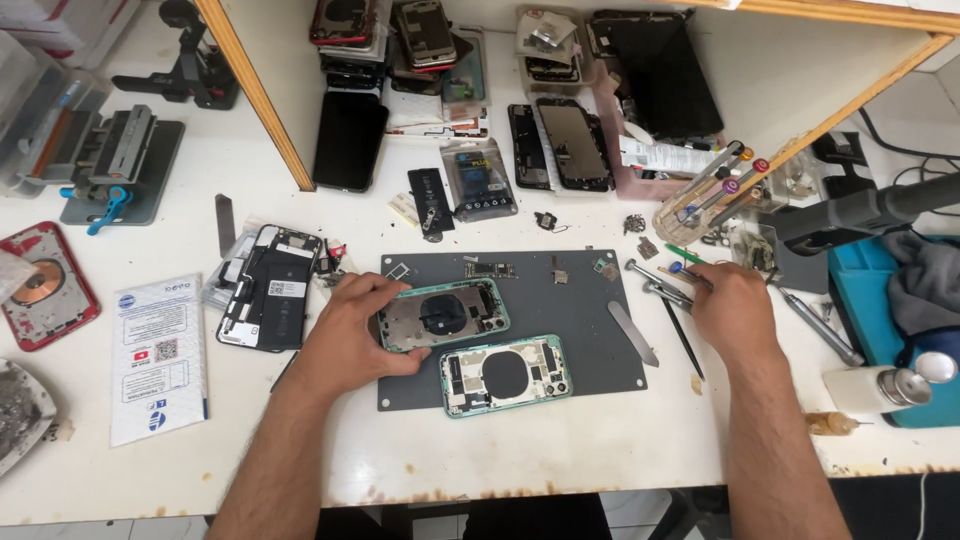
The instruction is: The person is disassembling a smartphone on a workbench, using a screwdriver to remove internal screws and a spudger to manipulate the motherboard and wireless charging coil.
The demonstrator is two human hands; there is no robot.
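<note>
- A second green phone housing [505,374] is seen just below the left fingers, on the grey mat [590,355].
- A white leaflet [158,355] with blue marks lies well left of them.
- The upper green phone housing [443,314] is gripped at its left edge by the left hand [345,330], fingers curled.
- A screwdriver [665,283] is pinched by the right hand [732,310].
- A black battery pack [480,180] lies beyond.
</note>
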